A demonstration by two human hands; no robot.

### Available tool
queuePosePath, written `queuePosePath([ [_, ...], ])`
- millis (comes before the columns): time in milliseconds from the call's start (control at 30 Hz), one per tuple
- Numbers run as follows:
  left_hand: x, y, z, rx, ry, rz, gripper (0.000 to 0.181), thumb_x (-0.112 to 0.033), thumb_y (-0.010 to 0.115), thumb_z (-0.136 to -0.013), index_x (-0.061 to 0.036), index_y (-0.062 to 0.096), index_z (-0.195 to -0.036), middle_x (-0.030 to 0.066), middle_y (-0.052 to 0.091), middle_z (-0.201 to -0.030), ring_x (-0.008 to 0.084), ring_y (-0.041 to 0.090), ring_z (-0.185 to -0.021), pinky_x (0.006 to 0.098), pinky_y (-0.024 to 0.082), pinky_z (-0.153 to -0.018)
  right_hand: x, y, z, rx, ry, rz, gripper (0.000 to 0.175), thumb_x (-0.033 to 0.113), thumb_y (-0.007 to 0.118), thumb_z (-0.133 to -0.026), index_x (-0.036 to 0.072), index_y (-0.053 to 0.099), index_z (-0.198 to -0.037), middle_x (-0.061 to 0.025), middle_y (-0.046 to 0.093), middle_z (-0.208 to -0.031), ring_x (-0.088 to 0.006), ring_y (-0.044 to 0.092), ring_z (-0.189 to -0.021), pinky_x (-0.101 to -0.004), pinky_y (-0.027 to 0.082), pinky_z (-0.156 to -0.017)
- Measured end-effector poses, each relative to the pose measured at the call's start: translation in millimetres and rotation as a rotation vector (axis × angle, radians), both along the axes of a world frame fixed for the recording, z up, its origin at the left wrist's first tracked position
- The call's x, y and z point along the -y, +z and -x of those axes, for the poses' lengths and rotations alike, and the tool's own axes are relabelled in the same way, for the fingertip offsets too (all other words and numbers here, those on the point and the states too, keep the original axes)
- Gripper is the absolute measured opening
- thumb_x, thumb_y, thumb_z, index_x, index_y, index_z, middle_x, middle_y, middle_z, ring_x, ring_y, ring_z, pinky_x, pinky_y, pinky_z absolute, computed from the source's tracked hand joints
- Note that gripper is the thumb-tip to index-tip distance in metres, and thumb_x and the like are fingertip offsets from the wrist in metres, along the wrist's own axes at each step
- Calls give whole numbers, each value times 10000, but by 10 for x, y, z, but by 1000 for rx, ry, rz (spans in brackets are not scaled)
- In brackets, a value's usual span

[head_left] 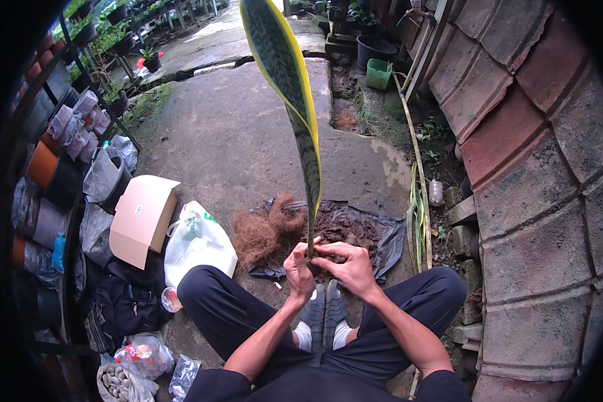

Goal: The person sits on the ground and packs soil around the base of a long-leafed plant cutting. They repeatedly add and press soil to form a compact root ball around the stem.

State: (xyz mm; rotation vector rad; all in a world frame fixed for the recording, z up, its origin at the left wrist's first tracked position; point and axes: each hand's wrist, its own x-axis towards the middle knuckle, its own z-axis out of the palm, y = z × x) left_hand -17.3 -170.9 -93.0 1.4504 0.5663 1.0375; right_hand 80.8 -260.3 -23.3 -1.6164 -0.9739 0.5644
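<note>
A tall snake plant leaf (301,115), dark green with yellow margins, stands upright before me. My left hand (299,269) grips its narrow base. My right hand (349,266) touches the same base from the other side, thumb and fingers close together around it. What lies between my fingers at the very bottom is mostly hidden; something dark shows there. Just beyond my hands, a black plastic sheet (393,236) lies on the ground. Dark brown soil (349,226) covers part of it, and a tangle of brown coconut fibre (256,233) sits at its left.
Left of me are a white plastic bag (197,246), a cardboard box (143,216), a dark backpack (125,301) and a sack of pebbles (114,383). More snake plant leaves (418,221) lie at right beside a long pole (416,145). Roof tiles (532,241) slope along the right.
</note>
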Motion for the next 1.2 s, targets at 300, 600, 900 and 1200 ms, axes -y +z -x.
queuePosePath([
  [300,11,117,-4,0,83,-61,707,-513,267,-1056,46,691,-971,144,705,-987,226,652,-893,361,490,-841,-76,-39,78,-6,2,-25,280,129,789,-807,24,745,-1062,-134,728,-1041,-188,680,-954,-302,522,-852],
  [600,-162,241,72,1,-27,185,746,-552,223,-1050,38,675,-1120,70,687,-943,144,629,-850,298,495,-801,-85,26,124,310,29,-123,430,140,766,-815,24,667,-1217,-133,686,-1187,-237,659,-1059,-349,532,-893],
  [900,-179,317,91,-155,8,72,854,-621,132,-1021,14,697,-1107,113,708,-957,197,621,-946,361,432,-962,-83,100,239,638,37,-65,369,157,751,-810,30,700,-1152,-103,683,-1167,-278,643,-993,-367,542,-864],
  [1200,-210,232,115,-37,-86,188,831,-596,132,-1031,37,639,-1210,106,681,-1054,176,618,-961,342,440,-944,-122,52,96,186,-39,-117,296,142,695,-876,38,702,-1153,-131,682,-1152,-275,645,-1047,-373,515,-883],
])
